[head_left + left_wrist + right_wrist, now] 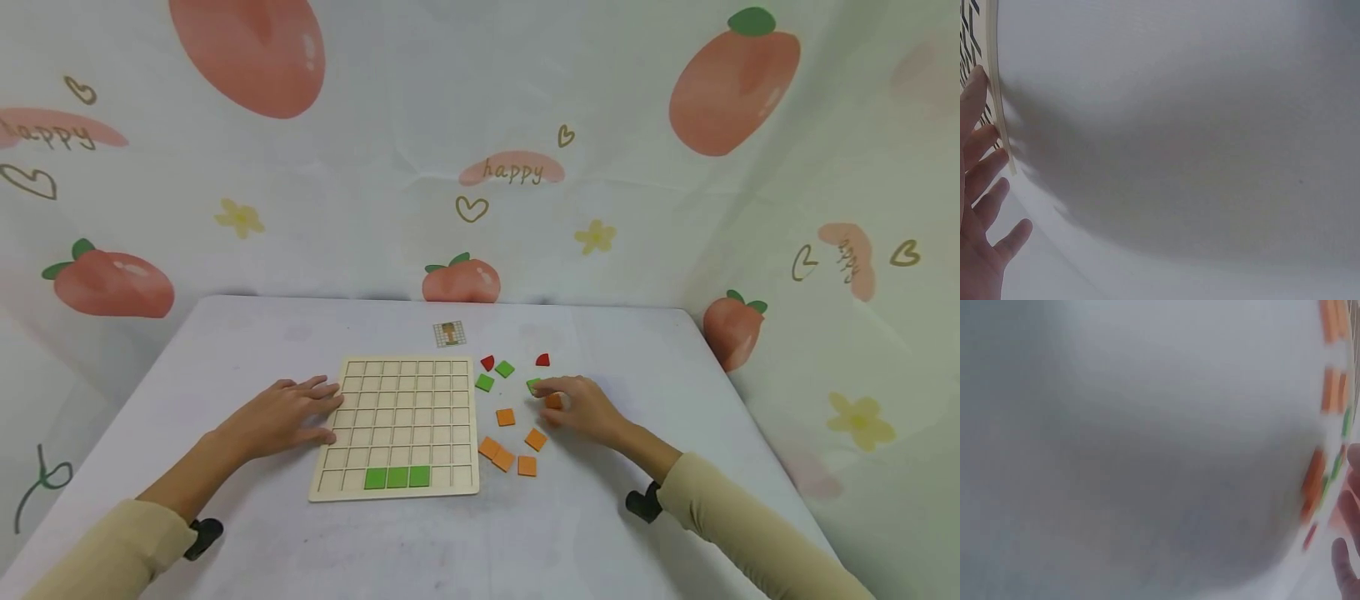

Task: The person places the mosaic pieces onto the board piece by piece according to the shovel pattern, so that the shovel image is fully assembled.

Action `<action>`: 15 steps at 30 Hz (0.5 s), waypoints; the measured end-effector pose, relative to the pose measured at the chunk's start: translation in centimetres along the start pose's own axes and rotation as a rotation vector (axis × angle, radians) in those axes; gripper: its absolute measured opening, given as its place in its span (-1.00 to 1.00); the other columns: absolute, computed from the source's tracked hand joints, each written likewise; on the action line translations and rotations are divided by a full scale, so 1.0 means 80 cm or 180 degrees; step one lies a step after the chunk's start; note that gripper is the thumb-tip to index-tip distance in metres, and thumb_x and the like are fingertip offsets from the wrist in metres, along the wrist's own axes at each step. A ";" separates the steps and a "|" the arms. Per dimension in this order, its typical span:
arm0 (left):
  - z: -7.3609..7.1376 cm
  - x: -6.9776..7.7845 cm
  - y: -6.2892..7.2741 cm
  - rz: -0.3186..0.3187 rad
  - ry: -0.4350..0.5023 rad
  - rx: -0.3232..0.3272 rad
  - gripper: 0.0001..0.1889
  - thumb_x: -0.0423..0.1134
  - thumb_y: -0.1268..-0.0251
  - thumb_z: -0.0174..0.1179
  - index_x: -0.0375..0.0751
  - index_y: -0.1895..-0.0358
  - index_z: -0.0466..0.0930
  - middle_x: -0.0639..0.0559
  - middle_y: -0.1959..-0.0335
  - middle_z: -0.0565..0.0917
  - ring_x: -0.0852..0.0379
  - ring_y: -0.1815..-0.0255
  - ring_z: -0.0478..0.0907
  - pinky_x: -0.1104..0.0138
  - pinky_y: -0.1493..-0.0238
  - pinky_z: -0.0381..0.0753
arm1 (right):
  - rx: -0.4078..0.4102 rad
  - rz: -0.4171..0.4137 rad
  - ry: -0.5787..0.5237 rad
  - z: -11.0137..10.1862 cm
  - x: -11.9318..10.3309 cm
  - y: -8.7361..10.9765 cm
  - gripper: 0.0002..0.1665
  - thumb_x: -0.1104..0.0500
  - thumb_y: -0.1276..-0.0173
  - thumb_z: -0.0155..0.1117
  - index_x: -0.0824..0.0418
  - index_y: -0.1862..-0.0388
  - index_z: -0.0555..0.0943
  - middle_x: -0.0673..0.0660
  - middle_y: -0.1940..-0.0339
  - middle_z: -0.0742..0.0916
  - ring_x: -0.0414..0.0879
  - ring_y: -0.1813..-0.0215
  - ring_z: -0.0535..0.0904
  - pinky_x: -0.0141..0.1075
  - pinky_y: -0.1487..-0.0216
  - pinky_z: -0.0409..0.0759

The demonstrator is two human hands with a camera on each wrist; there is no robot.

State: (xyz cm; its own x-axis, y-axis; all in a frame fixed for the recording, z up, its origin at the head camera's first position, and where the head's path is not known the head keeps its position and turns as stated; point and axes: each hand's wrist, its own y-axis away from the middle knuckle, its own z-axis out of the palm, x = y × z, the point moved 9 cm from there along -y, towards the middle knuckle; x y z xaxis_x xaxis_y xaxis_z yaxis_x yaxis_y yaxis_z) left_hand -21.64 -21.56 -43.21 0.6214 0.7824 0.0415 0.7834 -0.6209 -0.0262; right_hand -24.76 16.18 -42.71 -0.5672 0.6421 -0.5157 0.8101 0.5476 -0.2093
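A pale wooden grid board [393, 497] lies on the table, with three green square tiles [397, 477] side by side in its bottom row. My left hand [288, 417] rests at the board's left edge, fingers spread; in the left wrist view its fingertips [999, 156] touch the rim. To the right of the board, my right hand [581, 408] is over the loose pieces. Its fingertips are at a green tile [533, 386], and an orange tile [553, 402] shows partly beneath the hand. The right wrist view is blurred and shows its fingers [1350, 512] apart, with no piece visibly pinched.
Several orange tiles [527, 466] lie scattered right of the board. Two more green tiles [505, 369] and two red quarter-round pieces [542, 360] lie farther back. A small picture card [450, 333] sits behind the board. A patterned cloth [360, 208] hangs behind the white table [405, 550].
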 end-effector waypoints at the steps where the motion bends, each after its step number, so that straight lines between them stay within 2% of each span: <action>1: 0.000 0.000 0.000 0.0004 -0.0004 0.0008 -0.35 0.21 -0.21 0.29 -0.22 -0.20 0.64 -0.18 -0.23 0.60 -0.26 -0.31 0.46 -0.14 -0.10 0.50 | 0.0019 0.0041 0.0004 -0.004 0.007 0.002 -0.50 0.30 -0.16 0.52 0.31 -0.11 0.66 0.08 0.13 0.81 0.03 -0.03 0.69 0.07 -0.14 0.53; 8: 0.000 0.000 0.000 -0.0009 0.0009 -0.0020 -0.36 0.20 -0.21 0.29 -0.23 -0.20 0.64 -0.18 -0.23 0.61 -0.26 -0.31 0.46 -0.14 -0.10 0.50 | 0.0004 0.0254 0.0041 -0.015 0.044 0.013 -0.47 0.32 -0.17 0.51 0.32 -0.15 0.63 0.10 0.08 0.80 0.04 -0.03 0.69 0.08 -0.16 0.56; 15: -0.007 0.004 -0.002 0.0003 -0.0010 -0.0032 -0.38 0.15 -0.17 0.35 -0.22 -0.18 0.65 -0.17 -0.21 0.62 -0.26 -0.31 0.46 -0.12 -0.11 0.50 | -0.0045 0.0401 -0.0061 -0.011 0.060 0.017 -0.48 0.33 -0.18 0.50 0.31 -0.15 0.63 0.08 0.08 0.79 0.00 0.00 0.69 0.05 -0.16 0.57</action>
State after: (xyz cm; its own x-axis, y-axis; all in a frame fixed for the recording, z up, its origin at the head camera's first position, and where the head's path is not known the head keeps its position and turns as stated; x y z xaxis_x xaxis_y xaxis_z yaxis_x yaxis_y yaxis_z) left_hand -21.56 -21.25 -42.63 0.6223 0.7818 0.0383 0.7827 -0.6222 -0.0161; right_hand -26.52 20.45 -44.68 -0.4581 0.6959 -0.5530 0.8725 0.4710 -0.1301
